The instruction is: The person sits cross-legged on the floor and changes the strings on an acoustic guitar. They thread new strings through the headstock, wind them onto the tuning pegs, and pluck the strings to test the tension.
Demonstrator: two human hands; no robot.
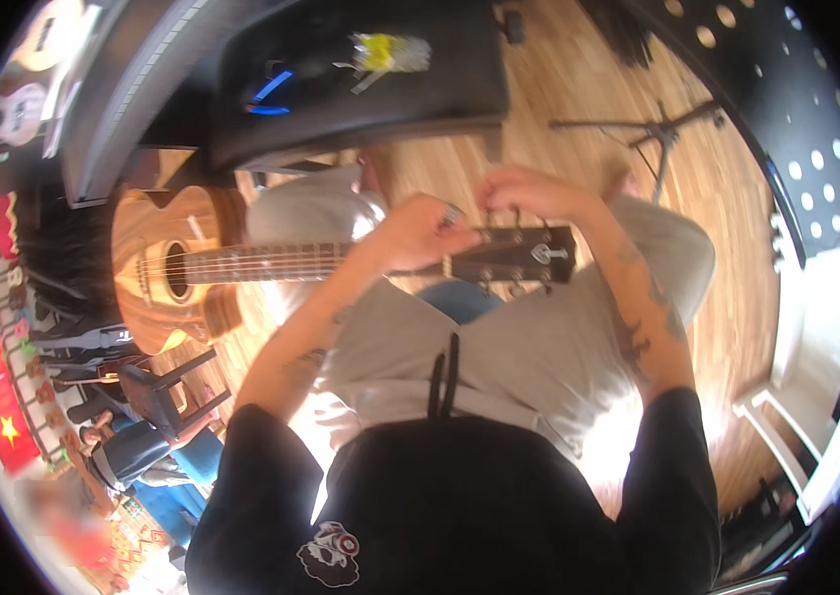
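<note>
An acoustic guitar [222, 309] lies across my thighs, its wooden body at the left and its dark headstock [551, 260] at the right. My left hand [425, 233], with a ring on one finger, is closed over the neck close to the nut. Whatever its curled fingers grip is hidden. Just beyond the headstock's far edge, my right hand [529, 193] has its fingers pinched together beside the far row of tuning pegs. What lies between those fingertips is too small to make out. Along the near edge, several tuning pegs [501, 288] show uncovered.
A black padded bench [321, 109] stands ahead, bearing blue strips [269, 94] and a yellow-and-clear plastic packet [395, 54]. A black tripod stand [660, 129] is at the far right. At the left are a dark stool [157, 392] and another seated person [122, 461].
</note>
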